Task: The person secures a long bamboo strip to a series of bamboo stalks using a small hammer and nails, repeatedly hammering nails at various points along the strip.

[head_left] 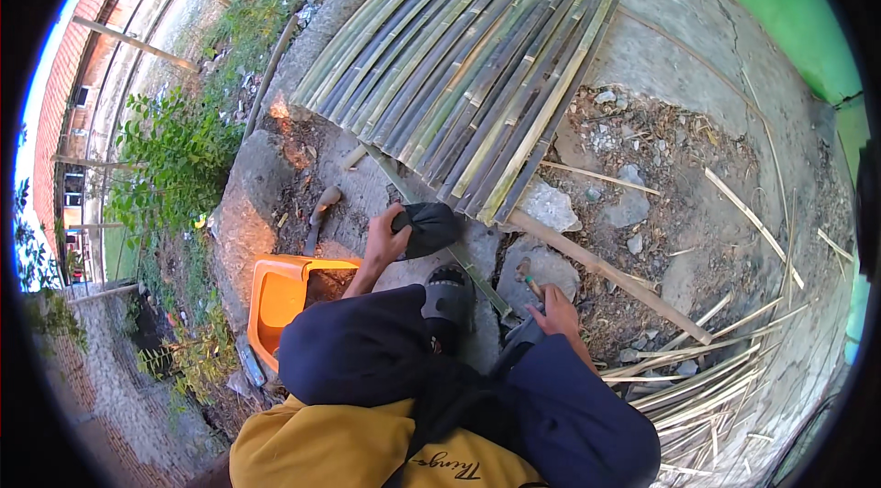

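My left hand (382, 238) is closed on the edge of a dark, rounded, cloth-like pouch (431, 229), whose contents I cannot see. Between my knees and to the right, my right hand (556, 312) grips a small hammer (524, 271) by its handle, with the head pointing away from me. Just beyond both hands lies a panel of split bamboo slats (459, 75), set side by side. A narrow bamboo strip (477, 277) runs out from under the panel towards my sandalled foot (448, 298).
An orange plastic chair (277, 306) lies at my left. Beyond it rests a tool with a curved wooden handle (323, 205). A wooden bar (610, 275) slants from the panel's near corner. Loose bamboo strips (716, 387) are heaped at the right, beside broken stones (548, 208).
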`<state>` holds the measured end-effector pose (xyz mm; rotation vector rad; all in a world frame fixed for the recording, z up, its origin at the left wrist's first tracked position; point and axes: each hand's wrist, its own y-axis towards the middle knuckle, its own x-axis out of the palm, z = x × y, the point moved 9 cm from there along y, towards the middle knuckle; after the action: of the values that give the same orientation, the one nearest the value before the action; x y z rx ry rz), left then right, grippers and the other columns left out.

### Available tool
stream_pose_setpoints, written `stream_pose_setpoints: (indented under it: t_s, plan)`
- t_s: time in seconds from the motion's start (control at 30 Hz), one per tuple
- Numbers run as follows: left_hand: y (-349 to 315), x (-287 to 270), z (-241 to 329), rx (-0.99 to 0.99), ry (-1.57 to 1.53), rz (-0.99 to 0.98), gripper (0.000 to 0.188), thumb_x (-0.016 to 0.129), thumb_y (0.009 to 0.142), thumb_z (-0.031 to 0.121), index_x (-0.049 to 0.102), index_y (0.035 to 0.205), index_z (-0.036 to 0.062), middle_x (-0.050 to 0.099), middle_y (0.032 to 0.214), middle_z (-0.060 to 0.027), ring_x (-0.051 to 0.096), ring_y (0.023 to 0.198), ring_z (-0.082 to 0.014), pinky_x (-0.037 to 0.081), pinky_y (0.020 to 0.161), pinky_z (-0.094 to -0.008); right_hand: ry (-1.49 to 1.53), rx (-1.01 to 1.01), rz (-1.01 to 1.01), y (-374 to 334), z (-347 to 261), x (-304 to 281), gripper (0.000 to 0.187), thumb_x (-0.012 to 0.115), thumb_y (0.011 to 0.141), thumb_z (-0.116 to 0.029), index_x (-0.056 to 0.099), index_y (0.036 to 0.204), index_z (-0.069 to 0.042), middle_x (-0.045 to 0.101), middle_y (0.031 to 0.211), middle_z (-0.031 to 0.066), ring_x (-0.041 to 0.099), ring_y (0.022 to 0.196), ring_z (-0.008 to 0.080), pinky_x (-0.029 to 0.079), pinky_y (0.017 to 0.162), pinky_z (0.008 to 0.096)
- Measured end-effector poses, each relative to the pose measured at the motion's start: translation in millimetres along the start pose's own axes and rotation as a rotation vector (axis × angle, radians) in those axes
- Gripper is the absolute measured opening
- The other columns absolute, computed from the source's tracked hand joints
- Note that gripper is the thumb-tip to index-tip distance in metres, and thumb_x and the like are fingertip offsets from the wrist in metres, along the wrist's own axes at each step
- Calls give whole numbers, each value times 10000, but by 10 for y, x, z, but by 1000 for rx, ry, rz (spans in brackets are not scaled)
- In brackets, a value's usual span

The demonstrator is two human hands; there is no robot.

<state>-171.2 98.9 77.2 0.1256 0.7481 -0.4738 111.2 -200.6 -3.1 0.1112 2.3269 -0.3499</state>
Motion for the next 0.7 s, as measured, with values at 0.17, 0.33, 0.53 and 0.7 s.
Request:
stream_pose_setpoints:
  t_s: [0.17,0.33,0.53,0.7]
  plan:
    - [1,-133,174,-50,-325,-5,146,652,806,24,593,937,-1,524,723,-77,538,697,-116,456,623,-333,-52,3,-213,349,-276,272,726,853,802,-519,503,1168,0,657,1015,240,670,970,451,547,825,510]
    - [-183,371,929,292,-252,-310,444,759,938,144,586,1305,-36,651,1191,-139,682,1037,-190,580,845,-356,-100,-70,-312,483,-477,632,831,931,696,-502,493,1169,22,668,1047,267,671,960,489,546,826,533]
    - [-345,-95,-135,-236,-346,72,299,619,981,54,642,1267,-32,720,999,-137,723,860,-191,608,756,-350,-171,-33,-365,465,-400,869,697,913,725,-335,503,1146,39,691,1065,279,685,964,485,558,819,525]
    - [-1076,119,-1342,-713,-622,213,341,633,1020,193,553,1276,-18,647,1161,-136,675,966,-220,605,816,-359,31,-90,-475,481,-463,939,635,889,734,-267,511,1153,25,735,900,215,734,814,437,592,764,483]
